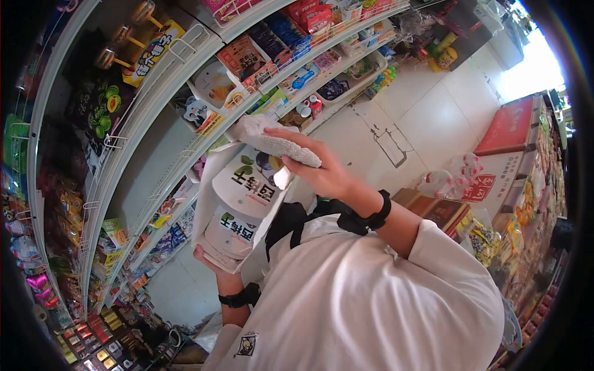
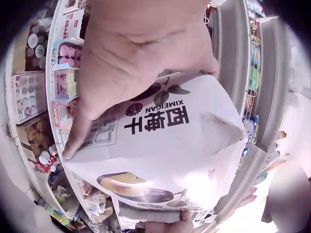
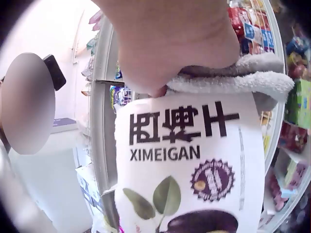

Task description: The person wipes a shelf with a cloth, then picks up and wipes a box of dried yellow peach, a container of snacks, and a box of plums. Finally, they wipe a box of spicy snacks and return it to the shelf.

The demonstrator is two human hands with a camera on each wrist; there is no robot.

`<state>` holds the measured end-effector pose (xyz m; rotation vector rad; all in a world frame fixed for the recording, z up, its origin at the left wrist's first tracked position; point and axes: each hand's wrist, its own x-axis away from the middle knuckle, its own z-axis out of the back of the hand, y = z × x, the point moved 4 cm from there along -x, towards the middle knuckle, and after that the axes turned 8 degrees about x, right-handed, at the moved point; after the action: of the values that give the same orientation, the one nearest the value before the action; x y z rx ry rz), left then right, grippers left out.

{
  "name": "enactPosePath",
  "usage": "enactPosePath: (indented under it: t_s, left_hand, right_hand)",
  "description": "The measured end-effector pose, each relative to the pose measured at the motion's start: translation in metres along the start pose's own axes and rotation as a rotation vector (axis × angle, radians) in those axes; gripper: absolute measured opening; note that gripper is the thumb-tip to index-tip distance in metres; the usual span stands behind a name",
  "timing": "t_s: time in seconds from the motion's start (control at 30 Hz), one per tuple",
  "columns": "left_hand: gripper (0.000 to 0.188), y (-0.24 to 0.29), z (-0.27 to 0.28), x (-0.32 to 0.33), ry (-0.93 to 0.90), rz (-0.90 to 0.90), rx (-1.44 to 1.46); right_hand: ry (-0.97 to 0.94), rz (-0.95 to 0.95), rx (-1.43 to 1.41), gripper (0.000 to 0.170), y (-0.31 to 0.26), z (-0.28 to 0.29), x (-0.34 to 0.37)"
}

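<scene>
A white carton (image 1: 203, 213) printed with plums is tilted in front of my chest, its top open. Inside it, white packs (image 1: 244, 201) with black lettering and plum pictures show one behind another. My left hand (image 1: 213, 263) supports the carton from its lower end; in the left wrist view the fingers spread across a printed side. My right hand (image 1: 331, 176) holds a folded white terry cloth (image 1: 281, 148) against the carton's upper rim. The right wrist view shows the cloth (image 3: 233, 83) lying along that edge, above the XIMEIGAN lettering.
Curved store shelves (image 1: 158, 86) full of snack packets run along the left and far side. Pale tiled floor (image 1: 427, 117) shows beyond my right hand. Stacked red and white cartons (image 1: 507, 130) and plastic-wrapped bottles (image 1: 448, 176) stand at the right.
</scene>
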<state>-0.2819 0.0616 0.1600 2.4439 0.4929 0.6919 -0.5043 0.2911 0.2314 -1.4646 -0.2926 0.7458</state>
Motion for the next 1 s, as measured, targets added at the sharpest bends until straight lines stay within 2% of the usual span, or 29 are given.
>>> enactPosePath:
  t_s: [0.07, 0.1, 0.17, 0.2, 0.23, 0.3, 0.37, 0.5, 0.6, 0.63, 0.7, 0.73, 0.87, 0.93, 0.97, 1.0]
  left_hand:
    - [0.086, 0.001, -0.010, 0.003, 0.000, -0.030, 0.003]
    - [0.080, 0.002, -0.014, 0.004, 0.002, -0.060, 0.008]
    - [0.079, -0.003, -0.008, 0.002, 0.025, -0.037, 0.056]
    - [0.079, -0.005, -0.007, -0.001, 0.036, -0.009, 0.103]
    - [0.079, -0.009, -0.014, -0.002, 0.042, -0.017, 0.104]
    - [0.076, -0.025, -0.042, -0.005, -0.046, 0.003, 0.093]
    - [0.077, -0.033, -0.055, -0.011, -0.049, -0.013, 0.043]
    - [0.081, -0.045, -0.080, -0.030, -0.103, -0.049, 0.038]
    - [0.081, -0.042, -0.110, -0.045, -0.102, -0.090, 0.071]
    - [0.081, -0.043, -0.121, -0.048, -0.106, -0.088, 0.073]
    - [0.078, -0.040, -0.130, -0.054, -0.046, -0.166, 0.043]
    - [0.079, -0.040, -0.128, -0.058, -0.044, -0.141, 0.061]
    - [0.080, -0.061, -0.133, -0.055, -0.048, -0.072, 0.037]
    - [0.083, -0.073, -0.138, -0.052, -0.160, -0.002, 0.077]
    - [0.083, -0.077, -0.131, -0.055, -0.159, 0.003, 0.073]
    - [0.086, -0.082, -0.120, -0.060, -0.182, 0.011, 0.052]
  right_hand:
    - [0.147, -0.038, -0.053, 0.046, 0.008, -0.008, 0.004]
    - [0.140, -0.041, -0.058, 0.046, 0.011, -0.016, 0.005]
    - [0.386, -0.065, -0.299, 0.048, 0.020, -0.019, 0.007]
    - [0.428, -0.030, -0.342, 0.048, 0.025, -0.019, 0.003]
    - [0.419, -0.032, -0.348, 0.048, 0.028, -0.022, -0.004]
    - [0.623, 0.024, -0.221, 0.048, 0.030, -0.021, -0.011]
    - [0.653, 0.045, -0.161, 0.049, 0.033, -0.028, -0.011]
    - [0.522, 0.023, -0.153, 0.054, 0.026, -0.047, 0.009]
    - [0.058, 0.094, 0.028, 0.059, 0.028, -0.048, 0.037]
    - [0.060, 0.095, 0.033, 0.059, 0.030, -0.040, 0.042]
    - [-0.196, 0.307, 0.082, 0.063, 0.026, -0.039, 0.053]
    - [-0.253, 0.326, 0.099, 0.064, 0.024, -0.035, 0.061]
    - [-0.289, 0.341, 0.241, 0.064, 0.037, -0.034, 0.070]
    - [0.063, 0.270, 0.226, 0.065, 0.040, -0.026, 0.061]
    - [0.067, 0.266, 0.224, 0.065, 0.038, -0.026, 0.052]
    - [0.213, 0.245, 0.196, 0.064, 0.037, -0.017, 0.038]
